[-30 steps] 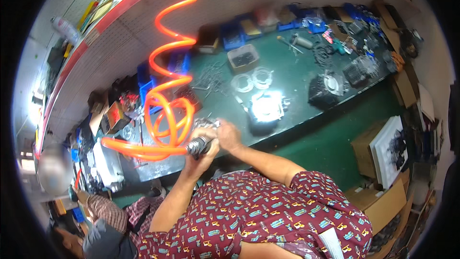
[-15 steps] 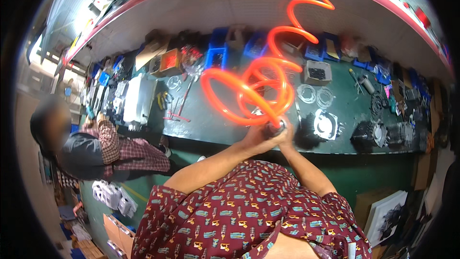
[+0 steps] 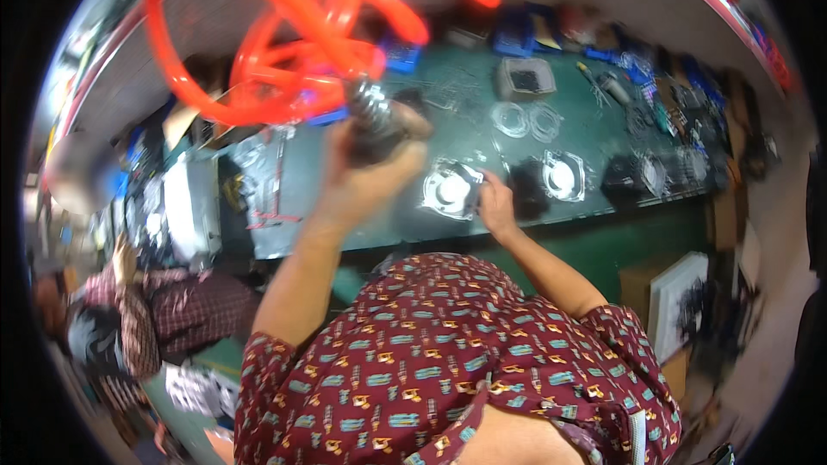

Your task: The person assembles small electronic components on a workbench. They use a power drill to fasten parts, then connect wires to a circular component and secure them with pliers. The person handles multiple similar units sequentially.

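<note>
Tool [image 3: 372, 120] of dark metal, stubby and ribbed, sits in your left hand [image 3: 366, 179], raised above the green bench [image 3: 594, 142] and close to the camera; its long axis runs up and to the left from your fist, the upper end meeting the coiled orange hose [image 3: 284, 43], the lower end buried in your palm. Motion blur hides its finer detail, so you cannot make out a tip or a trigger. The fingers of your left hand are wrapped tightly round its body, thumb on top. The hose loops in broad glossy coils above and to the left of the tool, climbing out of the picture at the top. Your right hand [image 3: 495, 205] is lower, down at the bench, its fingers curled against the right edge of a square silvery part with a round centre [image 3: 450, 190]; whether they pinch it or only rest on it cannot be told. A second part of the same kind [image 3: 564, 176] lies to the right, apart from your hand, with two clear rings [image 3: 527, 119] beyond it and a small grey tray [image 3: 525, 79] further back. At your left, lower down, another person in a checked shirt [image 3: 146, 314] sits at the bench.
</note>
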